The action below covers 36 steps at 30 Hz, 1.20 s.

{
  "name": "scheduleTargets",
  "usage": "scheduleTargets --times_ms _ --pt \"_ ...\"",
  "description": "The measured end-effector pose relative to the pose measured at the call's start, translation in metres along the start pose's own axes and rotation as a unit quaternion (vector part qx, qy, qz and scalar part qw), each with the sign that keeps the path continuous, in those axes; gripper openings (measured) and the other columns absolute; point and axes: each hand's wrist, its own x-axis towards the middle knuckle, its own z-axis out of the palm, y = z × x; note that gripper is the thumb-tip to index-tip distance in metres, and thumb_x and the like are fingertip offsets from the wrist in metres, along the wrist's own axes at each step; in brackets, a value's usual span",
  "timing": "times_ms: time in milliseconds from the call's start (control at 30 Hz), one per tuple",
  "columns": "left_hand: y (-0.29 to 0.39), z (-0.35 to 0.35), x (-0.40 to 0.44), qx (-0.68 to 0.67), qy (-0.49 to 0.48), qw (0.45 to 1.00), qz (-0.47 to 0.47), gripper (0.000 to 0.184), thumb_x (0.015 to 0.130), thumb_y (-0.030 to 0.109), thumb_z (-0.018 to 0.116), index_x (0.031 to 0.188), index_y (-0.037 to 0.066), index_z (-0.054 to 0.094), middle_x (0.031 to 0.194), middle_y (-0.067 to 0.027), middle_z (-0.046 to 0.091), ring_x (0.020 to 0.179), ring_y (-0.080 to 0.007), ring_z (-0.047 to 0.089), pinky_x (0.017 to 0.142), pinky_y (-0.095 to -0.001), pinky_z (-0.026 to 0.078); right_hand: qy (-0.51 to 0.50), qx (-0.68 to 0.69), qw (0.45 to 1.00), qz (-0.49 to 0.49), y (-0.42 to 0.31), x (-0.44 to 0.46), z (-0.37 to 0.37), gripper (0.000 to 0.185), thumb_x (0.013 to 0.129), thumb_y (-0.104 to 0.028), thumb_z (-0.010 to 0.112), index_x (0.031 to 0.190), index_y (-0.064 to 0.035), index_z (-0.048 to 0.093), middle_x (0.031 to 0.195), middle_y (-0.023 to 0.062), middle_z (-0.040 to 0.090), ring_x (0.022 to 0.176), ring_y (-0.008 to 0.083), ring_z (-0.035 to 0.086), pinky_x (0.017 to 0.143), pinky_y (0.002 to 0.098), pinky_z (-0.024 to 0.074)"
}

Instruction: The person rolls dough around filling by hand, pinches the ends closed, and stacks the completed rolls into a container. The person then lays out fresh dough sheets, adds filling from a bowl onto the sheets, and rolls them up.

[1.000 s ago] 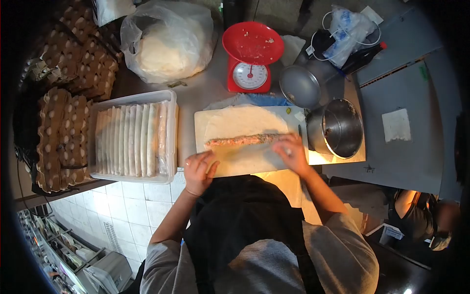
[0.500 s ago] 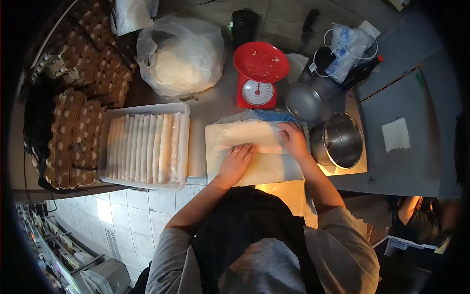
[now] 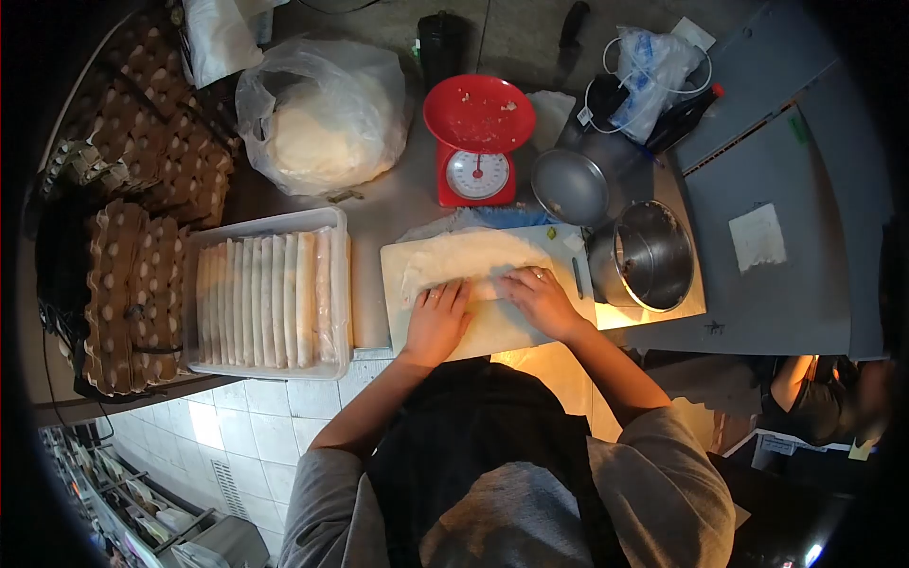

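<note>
A thin pale wrapper sheet lies across a light cutting board, its near edge turned up into a narrow roll. My left hand is on the left part of that rolled edge, fingers curled over it. About a hand's width to the right, my right hand holds the same edge with bent fingers. What is inside the roll is mostly hidden under my fingers. To the left, a clear plastic container holds a row of several long pale rolls.
Behind the board stand a red kitchen scale and a plastic bag of pale sheets. A steel pot and round lid are at right. Egg trays are stacked left. Another person's arm shows at far right.
My right hand has moved left and toward me, from the sheet's right end onto its near edge. My left hand stays at the near edge. The camera view has shifted slightly.
</note>
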Motion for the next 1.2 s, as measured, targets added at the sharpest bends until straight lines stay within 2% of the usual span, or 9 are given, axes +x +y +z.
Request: scheduleTargets --times_ms 200,300,400,667,800,867,967,1067,1200 --pt "0.008 -0.006 0.007 -0.002 0.032 0.999 -0.021 0.057 0.080 0.025 0.070 0.131 0.006 0.053 0.120 -0.0088 0.058 0.111 -0.0261 0.054 0.093 -0.0402 0.043 -0.031 0.004 0.999 -0.014 -0.006 0.006 0.002 0.039 0.082 -0.013 0.063 0.120 -0.0056 0.060 0.115 0.0101 0.058 0.109 0.0295 0.055 0.094 0.0412 0.0436" --pt "0.002 0.001 0.017 -0.084 -0.004 0.996 -0.003 0.049 0.078 0.020 0.069 0.125 0.007 0.058 0.114 -0.0076 0.060 0.107 -0.0241 0.056 0.090 -0.0368 0.046 -0.042 0.009 0.999 -0.017 -0.006 0.016 0.012 0.034 0.083 -0.014 0.061 0.116 -0.0043 0.060 0.110 0.0098 0.057 0.106 0.0292 0.055 0.091 0.0400 0.0446" --pt "0.003 0.005 0.023 -0.090 0.003 0.996 -0.018 0.038 0.076 0.019 0.071 0.112 0.008 0.064 0.102 -0.0054 0.061 0.101 -0.0243 0.058 0.084 -0.0368 0.048 -0.047 -0.016 0.998 -0.029 -0.006 0.020 0.016 0.030 0.083 -0.015 0.059 0.111 -0.0036 0.061 0.104 0.0098 0.056 0.101 0.0285 0.055 0.087 0.0390 0.0451" --pt "0.002 0.006 0.017 -0.087 -0.004 0.996 -0.002 0.034 0.074 0.022 0.072 0.108 0.014 0.067 0.091 -0.0046 0.059 0.091 -0.0257 0.059 0.078 -0.0376 0.049 -0.073 -0.037 0.996 -0.027 -0.009 0.008 0.023 0.028 0.085 -0.016 0.052 0.109 -0.0046 0.062 0.101 0.0095 0.056 0.098 0.0283 0.056 0.085 0.0385 0.0452" --pt "-0.002 0.001 0.018 -0.104 -0.009 0.994 0.010 0.036 0.073 0.023 0.073 0.107 0.012 0.067 0.092 -0.0057 0.061 0.091 -0.0273 0.059 0.079 -0.0386 0.049 -0.076 -0.021 0.997 -0.015 -0.012 0.014 0.017 0.030 0.080 -0.015 0.061 0.108 -0.0045 0.063 0.101 0.0096 0.057 0.099 0.0289 0.056 0.086 0.0390 0.0454" --pt "-0.010 -0.008 0.015 -0.127 0.027 0.992 0.005 0.038 0.072 0.022 0.075 0.107 0.011 0.067 0.095 -0.0068 0.063 0.093 -0.0289 0.060 0.081 -0.0392 0.049 -0.076 0.003 0.997 0.001 -0.018 0.025 0.009 0.032 0.077 -0.014 0.066 0.107 -0.0043 0.063 0.101 0.0100 0.057 0.100 0.0296 0.056 0.086 0.0393 0.0455" --pt "-0.028 -0.023 0.006 -0.134 0.022 0.991 -0.023 0.037 0.072 0.023 0.076 0.106 0.010 0.067 0.099 -0.0069 0.063 0.096 -0.0289 0.060 0.084 -0.0400 0.049 -0.036 0.096 0.994 -0.028 -0.020 0.039 0.028 0.035 0.073 -0.013 0.072 0.106 -0.0046 0.065 0.100 0.0104 0.058 0.099 0.0305 0.056 0.087 0.0398 0.0458" --pt "-0.040 -0.029 0.000 -0.137 0.007 0.990 -0.037 0.036 0.071 0.020 0.076 0.104 0.010 0.067 0.097 -0.0069 0.064 0.093 -0.0286 0.060 0.083 -0.0403 0.049 -0.054 0.150 0.987 -0.004 -0.031 0.050 0.044 0.034 0.074 -0.013 0.071 0.106 -0.0052 0.065 0.097 0.0101 0.058 0.098 0.0304 0.056 0.086 0.0404 0.0459" --pt "-0.039 -0.029 -0.007 -0.143 0.007 0.989 -0.047 0.032 0.072 0.019 0.075 0.102 0.010 0.069 0.092 -0.0074 0.064 0.089 -0.0289 0.059 0.079 -0.0403 0.049 -0.045 0.108 0.993 0.001 -0.040 0.049 0.053 0.032 0.074 -0.013 0.071 0.106 -0.0075 0.065 0.095 0.0085 0.057 0.098 0.0294 0.057 0.083 0.0409 0.0459"
